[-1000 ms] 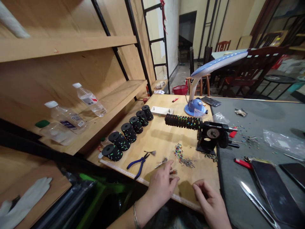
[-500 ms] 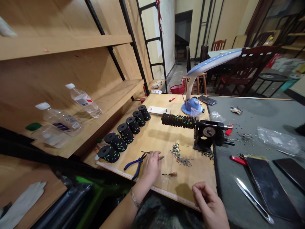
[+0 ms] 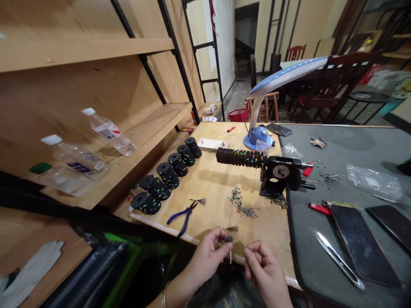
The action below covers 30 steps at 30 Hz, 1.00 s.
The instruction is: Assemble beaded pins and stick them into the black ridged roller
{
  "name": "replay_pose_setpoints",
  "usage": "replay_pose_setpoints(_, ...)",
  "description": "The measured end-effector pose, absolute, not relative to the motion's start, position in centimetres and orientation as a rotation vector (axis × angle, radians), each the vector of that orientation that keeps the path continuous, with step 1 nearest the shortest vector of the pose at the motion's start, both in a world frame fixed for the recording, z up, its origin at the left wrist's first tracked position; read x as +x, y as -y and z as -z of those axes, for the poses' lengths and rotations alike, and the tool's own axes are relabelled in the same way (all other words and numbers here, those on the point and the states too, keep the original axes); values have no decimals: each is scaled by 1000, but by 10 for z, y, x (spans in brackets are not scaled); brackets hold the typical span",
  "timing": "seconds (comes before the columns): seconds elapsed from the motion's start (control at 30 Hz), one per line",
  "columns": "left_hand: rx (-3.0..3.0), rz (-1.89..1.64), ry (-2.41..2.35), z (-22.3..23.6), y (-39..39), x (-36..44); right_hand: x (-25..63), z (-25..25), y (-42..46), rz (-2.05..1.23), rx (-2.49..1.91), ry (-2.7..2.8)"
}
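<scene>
Plywood benchtop (image 3: 212, 184), left hand (image 3: 207, 261) pinching a thin metal pin (image 3: 230, 256).

Left of the hand-cranked winder (image 3: 278, 174), the coil-wrapped rod (image 3: 239, 157) juts out as a barrier across the wooden board (image 3: 212, 179), with a passable gap of bare wood between its tip and the row of black spools (image 3: 168, 175). In front of the winder, a wide stretch of bare wood gives a hand room, interrupted by the heap of coloured beads (image 3: 239, 202), with the blue-handled pliers (image 3: 182, 217) farther left. Directly behind the winder, the blue desk lamp base (image 3: 257, 139) stands in the way. To its right, the board meets a grey mat (image 3: 324, 145) scattered with loose beads.
</scene>
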<state>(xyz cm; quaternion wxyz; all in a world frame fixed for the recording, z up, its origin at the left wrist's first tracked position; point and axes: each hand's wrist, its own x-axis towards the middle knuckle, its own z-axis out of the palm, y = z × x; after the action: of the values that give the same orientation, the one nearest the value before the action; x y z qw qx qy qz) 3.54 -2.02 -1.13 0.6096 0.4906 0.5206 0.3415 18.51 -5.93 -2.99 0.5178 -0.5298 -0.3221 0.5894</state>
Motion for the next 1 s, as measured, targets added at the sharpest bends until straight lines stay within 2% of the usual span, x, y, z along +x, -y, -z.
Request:
replay_pose_setpoints(0.23,1047,-771,-1191,15,35,55,184,38,59,-1510,-1250,798)
replay_pose_setpoints(0.6,1332,-779,-1299,21,40,58,189,43,60,-1450,-1294,856)
replay_pose_setpoints(1.0,1223,-799,-1246,21,41,61,191,42,62,-1437,-1319,882)
